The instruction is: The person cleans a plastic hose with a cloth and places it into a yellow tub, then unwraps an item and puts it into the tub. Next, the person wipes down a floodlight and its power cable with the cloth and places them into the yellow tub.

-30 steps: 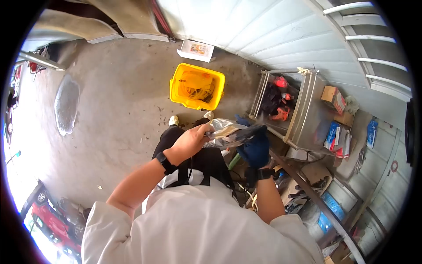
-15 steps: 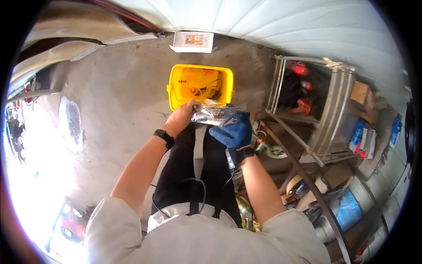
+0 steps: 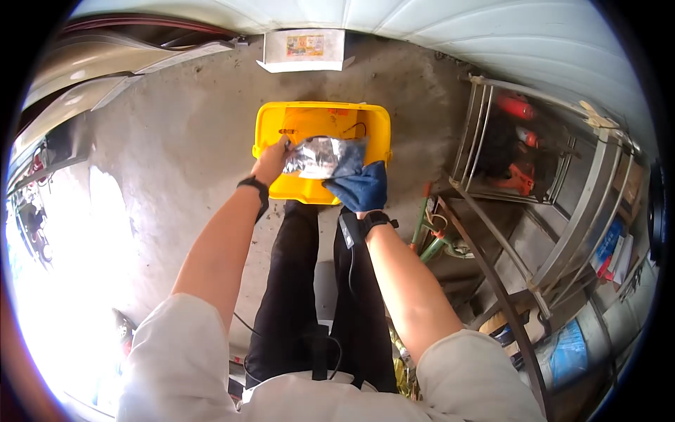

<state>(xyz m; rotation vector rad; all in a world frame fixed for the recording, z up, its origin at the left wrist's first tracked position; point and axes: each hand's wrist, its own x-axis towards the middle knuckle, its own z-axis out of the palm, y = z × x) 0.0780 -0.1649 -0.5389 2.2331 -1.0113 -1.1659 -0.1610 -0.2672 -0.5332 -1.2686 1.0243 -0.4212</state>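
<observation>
Silvery packet: left grip pinches end; right grip touches it, opening unclear.

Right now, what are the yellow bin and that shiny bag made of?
The yellow bin looks like smooth, hard plastic: even colour, moulded rim. The shiny bag seems thin plastic film, maybe foil, because it's crinkly with bright glints.

2 hands hold 1 apparent bag.
</observation>
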